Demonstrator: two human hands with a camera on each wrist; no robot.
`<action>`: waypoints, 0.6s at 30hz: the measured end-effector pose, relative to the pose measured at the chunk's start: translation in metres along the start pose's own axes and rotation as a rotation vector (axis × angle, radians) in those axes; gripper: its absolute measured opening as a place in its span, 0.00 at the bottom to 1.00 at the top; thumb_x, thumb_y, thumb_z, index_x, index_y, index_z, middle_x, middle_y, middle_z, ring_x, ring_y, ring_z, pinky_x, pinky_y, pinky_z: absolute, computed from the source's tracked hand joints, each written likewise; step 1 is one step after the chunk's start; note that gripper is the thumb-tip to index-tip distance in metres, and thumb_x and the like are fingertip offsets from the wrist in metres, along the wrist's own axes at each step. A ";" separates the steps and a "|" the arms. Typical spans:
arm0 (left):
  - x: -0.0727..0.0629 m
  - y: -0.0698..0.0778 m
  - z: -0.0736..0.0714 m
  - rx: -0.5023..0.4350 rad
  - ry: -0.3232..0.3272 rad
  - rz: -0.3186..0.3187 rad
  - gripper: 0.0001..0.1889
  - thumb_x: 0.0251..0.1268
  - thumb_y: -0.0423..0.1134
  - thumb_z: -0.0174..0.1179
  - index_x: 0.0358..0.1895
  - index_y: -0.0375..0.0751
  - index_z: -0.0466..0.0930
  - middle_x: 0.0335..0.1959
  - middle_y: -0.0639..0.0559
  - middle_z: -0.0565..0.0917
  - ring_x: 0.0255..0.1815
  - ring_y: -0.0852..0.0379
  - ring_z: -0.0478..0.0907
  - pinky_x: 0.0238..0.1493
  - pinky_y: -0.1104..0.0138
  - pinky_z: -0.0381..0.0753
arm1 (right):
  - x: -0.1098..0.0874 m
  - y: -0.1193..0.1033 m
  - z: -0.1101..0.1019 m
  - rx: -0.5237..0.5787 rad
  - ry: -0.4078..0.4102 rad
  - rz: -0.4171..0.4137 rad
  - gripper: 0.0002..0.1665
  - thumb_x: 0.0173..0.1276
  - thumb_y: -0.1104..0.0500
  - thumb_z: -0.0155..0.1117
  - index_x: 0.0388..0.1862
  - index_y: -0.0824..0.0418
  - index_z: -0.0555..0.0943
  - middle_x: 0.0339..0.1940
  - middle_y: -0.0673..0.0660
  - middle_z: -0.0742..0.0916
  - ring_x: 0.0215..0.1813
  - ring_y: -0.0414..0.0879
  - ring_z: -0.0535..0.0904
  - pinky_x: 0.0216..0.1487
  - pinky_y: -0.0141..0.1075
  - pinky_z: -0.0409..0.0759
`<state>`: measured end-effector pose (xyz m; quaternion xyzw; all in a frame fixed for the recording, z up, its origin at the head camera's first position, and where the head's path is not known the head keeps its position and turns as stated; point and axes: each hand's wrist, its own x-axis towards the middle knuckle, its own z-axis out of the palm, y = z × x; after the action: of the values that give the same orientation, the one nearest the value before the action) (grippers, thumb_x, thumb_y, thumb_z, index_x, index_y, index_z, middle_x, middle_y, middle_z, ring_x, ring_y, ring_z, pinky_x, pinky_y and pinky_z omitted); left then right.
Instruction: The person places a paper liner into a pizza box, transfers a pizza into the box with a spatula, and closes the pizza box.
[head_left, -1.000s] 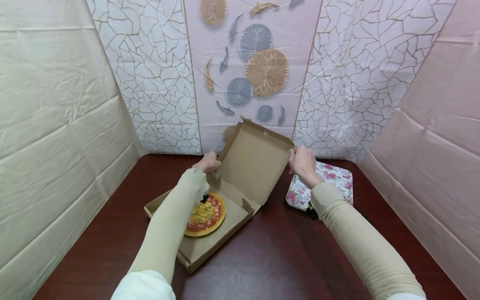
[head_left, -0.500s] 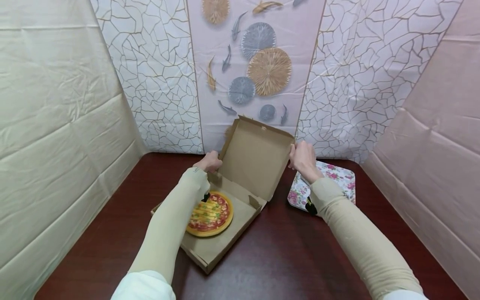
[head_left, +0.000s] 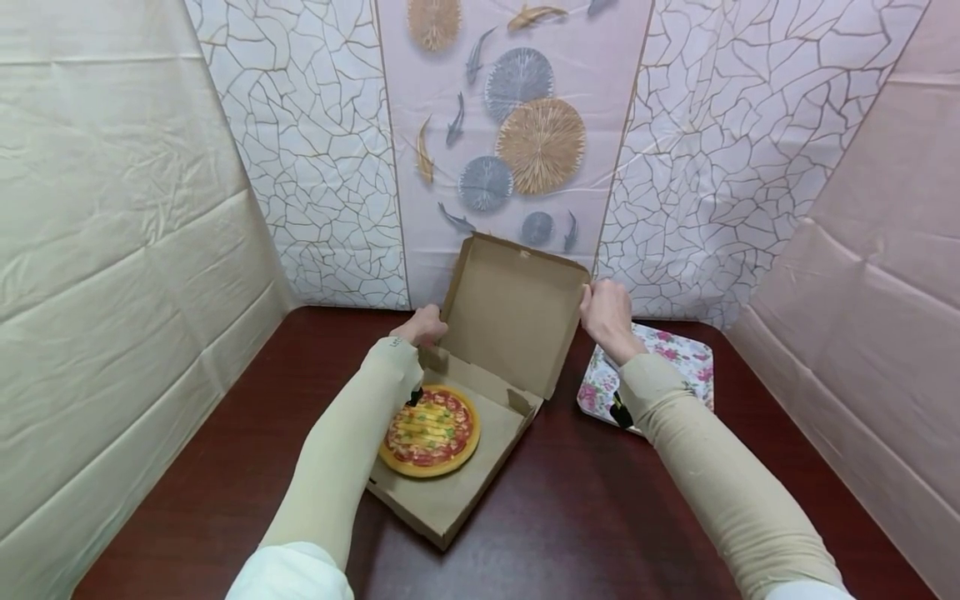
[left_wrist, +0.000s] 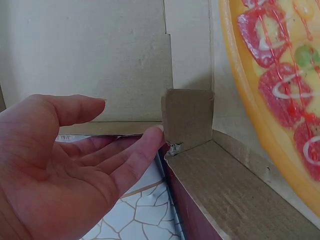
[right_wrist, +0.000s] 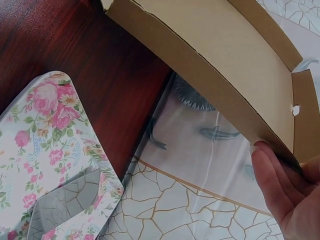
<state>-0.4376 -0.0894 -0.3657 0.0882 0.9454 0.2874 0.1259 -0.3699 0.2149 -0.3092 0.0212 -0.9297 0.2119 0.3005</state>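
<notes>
A cardboard pizza box (head_left: 497, 427) lies on the table with its lid (head_left: 517, 312) raised toward the back. Inside sits a round pizza (head_left: 442, 429) with red and yellow topping, partly covered by the left sleeve. My left hand (head_left: 422, 325) is at the lid's left edge near the hinge. In the left wrist view its thumb is spread from the fingers (left_wrist: 132, 160), which lie along the outside of the lid, one tip right at the box corner. My right hand (head_left: 609, 321) grips the lid's upper right corner, fingers (right_wrist: 272, 175) behind the side wall.
A white flowered tray (head_left: 678, 354) lies at the right, partly behind the right forearm. On it a shiny metal blade (right_wrist: 65, 202) mirrors the patterned wall. Cloth walls stand behind and on both sides of the dark red table (head_left: 600, 517).
The pizza box has turned and slid to the right with the pizza in it. Its lid now faces more squarely forward. Both hands have stayed at the lid's edges.
</notes>
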 end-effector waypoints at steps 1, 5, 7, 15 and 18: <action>0.000 0.000 0.000 0.000 0.002 -0.003 0.25 0.73 0.37 0.40 0.69 0.30 0.57 0.70 0.33 0.64 0.40 0.46 0.80 0.42 0.61 0.78 | 0.000 0.000 0.000 0.001 0.004 -0.003 0.24 0.71 0.61 0.54 0.13 0.67 0.73 0.25 0.71 0.85 0.35 0.69 0.81 0.41 0.55 0.76; -0.001 0.001 0.001 -0.019 0.014 -0.003 0.23 0.73 0.37 0.40 0.66 0.29 0.60 0.66 0.32 0.67 0.39 0.43 0.81 0.42 0.57 0.82 | 0.001 -0.001 0.001 0.002 0.021 -0.014 0.23 0.71 0.61 0.54 0.14 0.69 0.75 0.26 0.72 0.85 0.37 0.70 0.81 0.42 0.56 0.75; -0.002 0.001 0.002 -0.033 0.021 -0.004 0.21 0.73 0.36 0.41 0.64 0.28 0.61 0.64 0.31 0.68 0.39 0.41 0.82 0.44 0.55 0.83 | 0.001 -0.002 0.001 0.007 0.025 -0.017 0.23 0.71 0.61 0.54 0.15 0.69 0.76 0.27 0.72 0.85 0.37 0.70 0.81 0.42 0.56 0.75; 0.001 -0.001 0.003 -0.084 0.038 -0.041 0.23 0.73 0.36 0.41 0.66 0.28 0.59 0.66 0.30 0.66 0.38 0.41 0.82 0.47 0.52 0.83 | 0.004 -0.006 0.001 0.021 0.032 -0.037 0.22 0.73 0.59 0.53 0.18 0.68 0.75 0.26 0.71 0.85 0.36 0.69 0.81 0.41 0.56 0.75; 0.000 0.000 0.002 -0.089 0.048 -0.054 0.23 0.74 0.38 0.41 0.67 0.29 0.58 0.67 0.30 0.66 0.40 0.39 0.82 0.46 0.53 0.83 | 0.006 -0.008 0.002 0.009 0.040 -0.054 0.22 0.73 0.59 0.52 0.19 0.68 0.75 0.26 0.71 0.85 0.36 0.69 0.81 0.39 0.55 0.76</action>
<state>-0.4370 -0.0884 -0.3669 0.0499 0.9364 0.3278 0.1148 -0.3747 0.2074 -0.3044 0.0432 -0.9216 0.2082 0.3247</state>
